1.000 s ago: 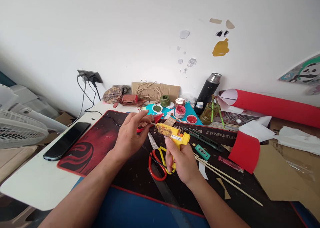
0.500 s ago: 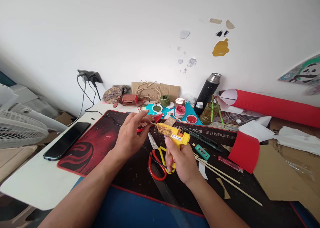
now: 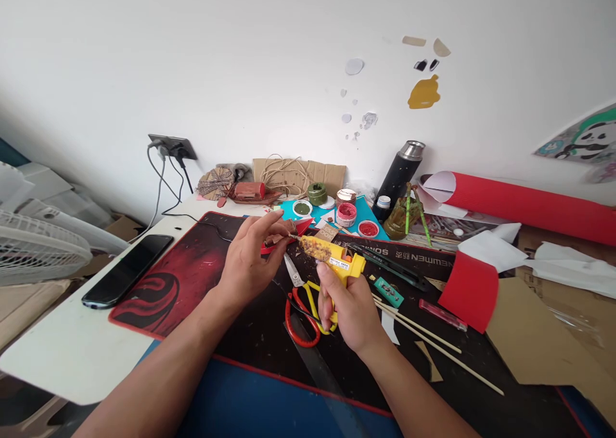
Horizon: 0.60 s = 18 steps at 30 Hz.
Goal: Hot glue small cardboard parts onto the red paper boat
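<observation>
Faces a white wall [image 3: 264, 72] across a white counter [image 3: 86, 354], with a dark mat [image 3: 385, 387] spread under the work. Grips a yellow glue gun [image 3: 332, 253] in the right hand [image 3: 353, 306], with fingers wrapped round its handle and thumb laid against its side. Points it leftward, over the mat, with its nozzle just beside the left hand [image 3: 250, 252]. Bends the left fingers close together near a small red piece [image 3: 303, 225], half hidden by that hand, just beyond the tip of the glue gun; cannot tell whether grasping it or merely touching it. Has scissors [image 3: 297, 283] lying below the glue gun, with one red and one yellow handle. Has two thin sticks [image 3: 437, 345] and a sheet of red paper [image 3: 469, 290] to its right, a green cutter [image 3: 392, 267] nearer on that same side, and a phone [image 3: 128, 271] well to its left. Shows a pink paint jar [image 3: 346, 215], a green paint jar [image 3: 317, 194] and a black flask [image 3: 402, 175] beyond the glue gun, toward the wall.
</observation>
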{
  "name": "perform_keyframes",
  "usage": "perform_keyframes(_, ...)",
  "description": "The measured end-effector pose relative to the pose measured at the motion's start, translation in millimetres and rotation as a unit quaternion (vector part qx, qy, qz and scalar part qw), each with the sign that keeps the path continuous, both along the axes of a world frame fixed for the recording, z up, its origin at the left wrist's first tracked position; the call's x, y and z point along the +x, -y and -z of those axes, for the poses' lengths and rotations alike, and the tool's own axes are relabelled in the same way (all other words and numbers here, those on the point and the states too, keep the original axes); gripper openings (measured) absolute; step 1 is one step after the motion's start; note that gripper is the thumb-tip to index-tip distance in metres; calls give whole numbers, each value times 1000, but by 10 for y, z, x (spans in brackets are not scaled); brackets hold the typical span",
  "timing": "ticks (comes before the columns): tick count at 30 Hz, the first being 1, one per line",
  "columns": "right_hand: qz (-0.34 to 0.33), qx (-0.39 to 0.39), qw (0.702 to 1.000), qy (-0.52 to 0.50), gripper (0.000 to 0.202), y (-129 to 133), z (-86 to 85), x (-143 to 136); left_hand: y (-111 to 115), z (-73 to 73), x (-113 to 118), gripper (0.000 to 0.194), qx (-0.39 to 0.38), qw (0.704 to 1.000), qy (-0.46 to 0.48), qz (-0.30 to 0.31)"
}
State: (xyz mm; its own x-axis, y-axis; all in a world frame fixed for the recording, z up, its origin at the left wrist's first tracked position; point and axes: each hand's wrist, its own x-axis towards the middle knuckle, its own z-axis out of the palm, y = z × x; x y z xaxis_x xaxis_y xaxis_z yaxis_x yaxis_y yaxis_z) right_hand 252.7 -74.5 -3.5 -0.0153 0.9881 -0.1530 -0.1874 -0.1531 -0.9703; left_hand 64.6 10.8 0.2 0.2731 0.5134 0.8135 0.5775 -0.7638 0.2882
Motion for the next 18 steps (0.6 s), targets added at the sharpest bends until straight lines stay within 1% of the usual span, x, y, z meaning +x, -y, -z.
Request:
perform_keyframes(8,-2,-6,1000,-3,72,-6,11,-1,-10,-11,-4,61,37,999,-20,-8)
perform_keyframes(18,3,-15,1000,2,73,-4,-3,1,0,-14,3,63,31,999,-17,-3)
